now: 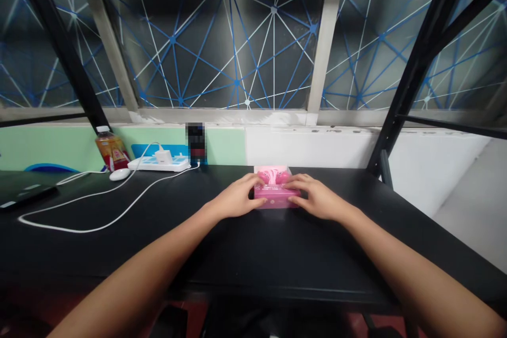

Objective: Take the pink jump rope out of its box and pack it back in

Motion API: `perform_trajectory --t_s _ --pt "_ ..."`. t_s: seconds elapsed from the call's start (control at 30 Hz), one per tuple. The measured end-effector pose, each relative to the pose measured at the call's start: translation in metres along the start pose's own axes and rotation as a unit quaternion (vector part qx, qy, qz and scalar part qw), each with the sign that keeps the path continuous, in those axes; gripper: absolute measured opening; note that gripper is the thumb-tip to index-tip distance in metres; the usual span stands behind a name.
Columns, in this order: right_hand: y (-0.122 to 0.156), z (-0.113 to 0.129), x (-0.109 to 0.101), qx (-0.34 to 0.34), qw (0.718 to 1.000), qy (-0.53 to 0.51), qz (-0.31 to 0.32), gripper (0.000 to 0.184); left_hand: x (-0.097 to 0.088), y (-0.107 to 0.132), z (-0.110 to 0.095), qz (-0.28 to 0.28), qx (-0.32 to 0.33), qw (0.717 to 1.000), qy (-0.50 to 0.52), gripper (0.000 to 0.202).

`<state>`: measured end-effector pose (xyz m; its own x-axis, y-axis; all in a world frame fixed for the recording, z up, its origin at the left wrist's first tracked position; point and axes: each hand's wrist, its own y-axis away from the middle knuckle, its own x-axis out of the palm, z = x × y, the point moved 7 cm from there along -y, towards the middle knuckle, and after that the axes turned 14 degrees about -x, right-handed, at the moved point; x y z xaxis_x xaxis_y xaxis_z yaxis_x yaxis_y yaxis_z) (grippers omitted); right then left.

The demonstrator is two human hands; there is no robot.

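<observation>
Black desk stands before you, under a large window whose glass carries a net of blue and white lines. Your left hand and your right hand are both on a pink box, which sits at your 12 o'clock, near the far edge of the desk. Each hand clasps one short end of it: the fingers lie a little spread over the top, and the thumbs come to the front side. How strongly you press, I cannot tell. The long axis of the box runs left to right, so its long side faces you. On top are rounded pink shapes, partly covered by your fingers, and I cannot make out what they are.

At 11 o'clock stands a white power strip with a white charger, and beside it a dark object that is pixelated. Farther out, at 10 o'clock, are a white mouse and a plastic bottle. At 9 o'clock, a dark laptop is cut off by the picture edge.
</observation>
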<state>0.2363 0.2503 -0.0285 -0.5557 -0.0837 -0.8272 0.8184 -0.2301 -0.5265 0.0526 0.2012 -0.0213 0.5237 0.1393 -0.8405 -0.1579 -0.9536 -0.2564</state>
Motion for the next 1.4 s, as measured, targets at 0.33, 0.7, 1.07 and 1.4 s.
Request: perform_trajectory --t_s 0.33,0.7,1.07,1.4 --pt "-0.002 0.005 0.001 -0.002 1.000 -0.003 -0.001 0.031 -0.001 0.003 0.003 0.023 0.016 1.000 -0.008 0.039" --pt "0.001 0.008 0.002 0.001 1.000 -0.011 0.008 0.043 0.006 -0.002 0.005 0.041 0.016 0.999 0.020 0.043" --pt "0.001 0.005 -0.002 -0.016 1.000 0.009 0.007 0.027 0.008 -0.007 0.008 0.060 0.018 0.998 0.016 0.043" --pt "0.004 0.013 0.001 0.016 0.996 -0.017 0.082 0.057 0.003 -0.010 0.007 0.044 0.017 0.999 0.022 0.030"
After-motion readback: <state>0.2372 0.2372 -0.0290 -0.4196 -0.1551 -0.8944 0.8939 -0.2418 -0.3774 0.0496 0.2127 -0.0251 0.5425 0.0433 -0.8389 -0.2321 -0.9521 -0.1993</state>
